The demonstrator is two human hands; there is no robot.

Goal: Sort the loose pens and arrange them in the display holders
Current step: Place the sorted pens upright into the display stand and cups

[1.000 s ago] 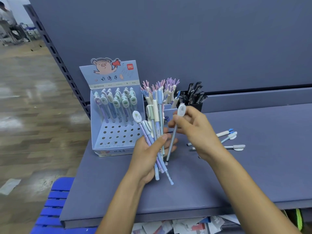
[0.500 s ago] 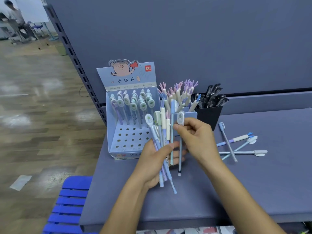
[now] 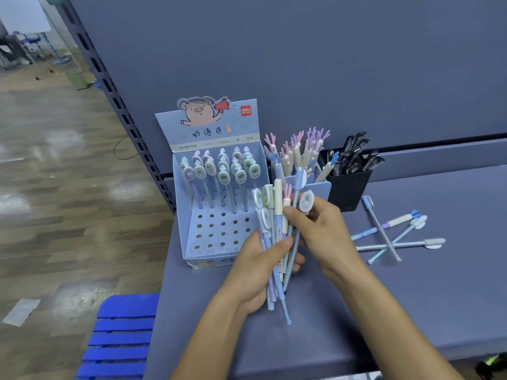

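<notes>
Blue slatted stool (image 3: pixel 120 335) on the floor, closest to me, just left of the grey-blue shelf (image 3: pixel 411 311).

Left hand (image 3: pixel 255 272) low over the shelf, fingers curled round a mixed bundle of pens (image 3: pixel 277 231), thumb laid across the front. Caps up, tips fanned out below the palm. The bundle holds oval caps and antler tops together, so it is not yet sorted.

Right hand (image 3: pixel 326 231) meets the bundle from the right. It pinches one oval-capped pen (image 3: pixel 306 202) just under its cap. I judge the step to be drawing that pen clear of the rest.

To do it well:
- Ease the left thumb only a little, or the neighbours will slide out with it.
- Pull straight up along the shaft; the fanned shafts cross and may snag.
- Keep the bundle over the shelf in case one drops.

Four loose pens (image 3: pixel 385 237) lie crossed on the shelf, further right, untouched.

Pig display box (image 3: pixel 214 133) stands behind the hands. Oval-capped pens fill its rear rows; the front holes (image 3: pixel 222 229) are bare. I take it as this pen's home.

Antler-topped pens (image 3: pixel 297 149) crowd the holder beside it. Black cup (image 3: pixel 348 190) of dark pens stands furthest right, against the back panel.
</notes>
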